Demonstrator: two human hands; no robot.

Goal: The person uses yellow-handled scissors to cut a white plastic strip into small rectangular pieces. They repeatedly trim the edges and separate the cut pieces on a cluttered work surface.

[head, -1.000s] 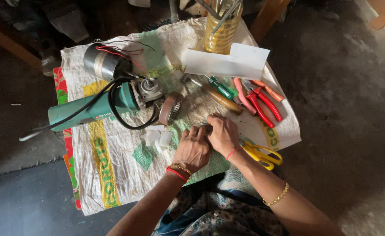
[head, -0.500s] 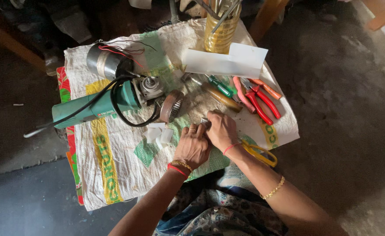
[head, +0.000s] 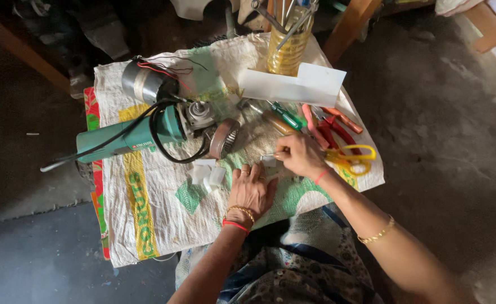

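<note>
On the sack (head: 163,208), hands now apart.

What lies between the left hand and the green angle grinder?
In the head view, small white pieces lie on the woven sack between the left hand and green angle grinder.

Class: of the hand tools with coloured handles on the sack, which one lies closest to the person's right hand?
The yellow-handled scissors, right beside the right hand; the red pliers and green screwdriver lie farther up.

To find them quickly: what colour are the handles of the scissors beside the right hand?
Yellow handles on the scissors, seen in the head view.
</note>
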